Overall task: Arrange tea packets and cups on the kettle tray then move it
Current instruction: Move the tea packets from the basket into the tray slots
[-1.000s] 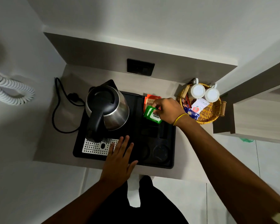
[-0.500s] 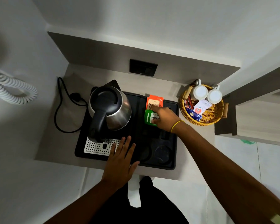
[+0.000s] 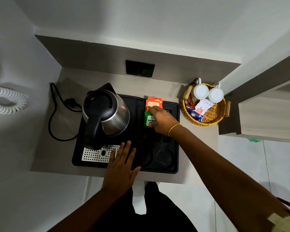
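Low in the frame's center, the left hand [image 3: 121,166] is lying flat with fingers spread, gripping nothing, pressing on the front edge of the black kettle tray [image 3: 174,169]. Above it at mid-frame, the right hand [image 3: 162,120] is reaching over the tray, its fingertips closing on the green tea packet [image 3: 148,119], which is sitting just below the orange tea packets [image 3: 153,103]. At left the kettle [image 3: 105,113] is standing on the tray. At upper right, two white cups [image 3: 207,94] are resting in the wicker basket [image 3: 211,117].

The left hand [image 3: 120,166] lay flat, palm down, fingers spread. The right hand [image 3: 162,120] reached forward, arm extended, fingers curled downward.
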